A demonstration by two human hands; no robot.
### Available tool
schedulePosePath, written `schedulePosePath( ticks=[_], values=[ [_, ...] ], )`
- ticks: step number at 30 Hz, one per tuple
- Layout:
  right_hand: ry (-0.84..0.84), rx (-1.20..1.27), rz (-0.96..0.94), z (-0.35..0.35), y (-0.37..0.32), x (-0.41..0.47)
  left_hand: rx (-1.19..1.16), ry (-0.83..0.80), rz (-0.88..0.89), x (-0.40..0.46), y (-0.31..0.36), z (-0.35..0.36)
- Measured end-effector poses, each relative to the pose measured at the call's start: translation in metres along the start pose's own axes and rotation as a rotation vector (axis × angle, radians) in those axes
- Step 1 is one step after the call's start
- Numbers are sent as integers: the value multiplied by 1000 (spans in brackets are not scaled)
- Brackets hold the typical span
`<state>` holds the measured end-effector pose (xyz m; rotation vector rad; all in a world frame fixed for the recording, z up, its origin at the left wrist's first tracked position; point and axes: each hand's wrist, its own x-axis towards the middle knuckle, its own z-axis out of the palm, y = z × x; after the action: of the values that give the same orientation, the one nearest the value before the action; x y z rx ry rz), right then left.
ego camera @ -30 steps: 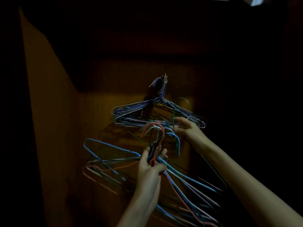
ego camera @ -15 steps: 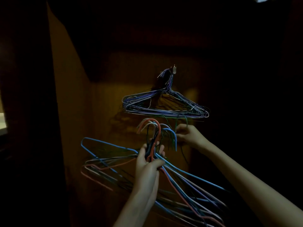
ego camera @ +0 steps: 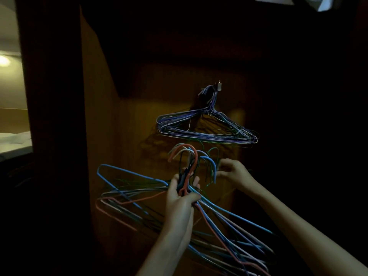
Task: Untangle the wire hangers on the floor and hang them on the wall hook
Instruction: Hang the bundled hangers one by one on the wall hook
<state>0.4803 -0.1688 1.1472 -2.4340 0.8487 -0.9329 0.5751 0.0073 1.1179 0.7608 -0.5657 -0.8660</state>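
Head view: the left hand (ego camera: 182, 198) grips the necks of a bundle of hangers (ego camera: 225, 222), their hook ends upright below the wall hook (ego camera: 218, 87) (already loaded). The right hand (ego camera: 232, 171), nearer the hook, pinches one green hook end; it has dropped from the hung hangers (ego camera: 207, 128).

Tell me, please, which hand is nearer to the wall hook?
The right hand. It reaches up just below the hangers on the wall hook, slightly right of it. The left hand grips the hanger bundle lower, down-left of the hook.
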Motion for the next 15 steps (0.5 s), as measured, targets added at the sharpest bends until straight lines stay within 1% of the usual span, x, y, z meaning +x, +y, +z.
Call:
schedulePosePath(
  ticks=[4,8,10,12,15],
  values=[
    [4,319,2,-3,-9,-10,-3,7,6,3,0,-1],
    [67,467,27,-10,-24,-14,10,12,1,5,2,2],
    [60,535,29,-12,-32,-17,-1,13,2,5,2,5],
    [15,552,26,-11,-38,-20,-19,11,-2,8,1,8],
    [-57,475,22,-10,-40,-22,-32,22,-8,10,0,12]
  ],
)
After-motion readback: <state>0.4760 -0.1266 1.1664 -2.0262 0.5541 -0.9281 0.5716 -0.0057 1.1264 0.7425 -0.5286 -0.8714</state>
